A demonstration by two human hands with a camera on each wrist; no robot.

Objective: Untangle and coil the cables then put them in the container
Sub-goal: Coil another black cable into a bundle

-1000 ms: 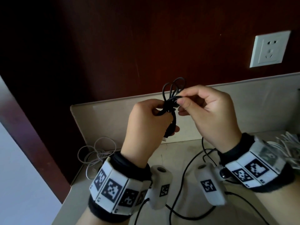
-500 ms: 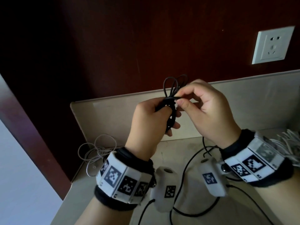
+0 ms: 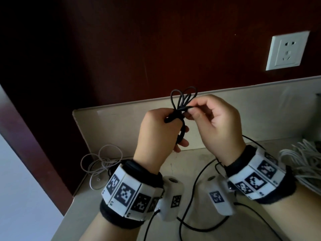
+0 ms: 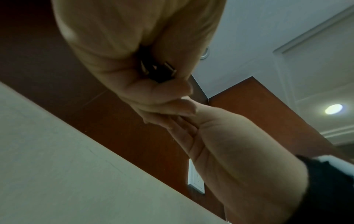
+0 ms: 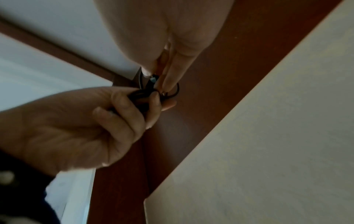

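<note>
The left hand (image 3: 157, 131) is closed in a grip around a bundled black cable (image 3: 180, 110), held up in the air above the surface (image 3: 191, 157), fingers curled round the lower part of the bundle; the left wrist view shows two metal plug ends (image 4: 161, 71) poking out of the fist. The right hand (image 3: 217, 122), just at 3 o'clock of the left and touching it at the fingertips, pinches a strand of the same bundle between thumb and forefinger, its other fingers loosely curled. The cable is thin and black, folded into several narrow loops that fan out at 12 o'clock above the two hands, with a tight wrap at the waist where the pinch sits. Outward, at 8 o'clock on the surface, lies a loose tangle of white cable (image 3: 102, 160) against the back corner. At 4 o'clock, past the right wrist, a heap of white cables (image 3: 305, 159) lies at the edge of view. More thin black leads (image 3: 191, 197) trail over the surface below the wrists. A white wall socket (image 3: 286, 51) sits at 2 o'clock on the dark red wall (image 3: 156, 49).
</note>
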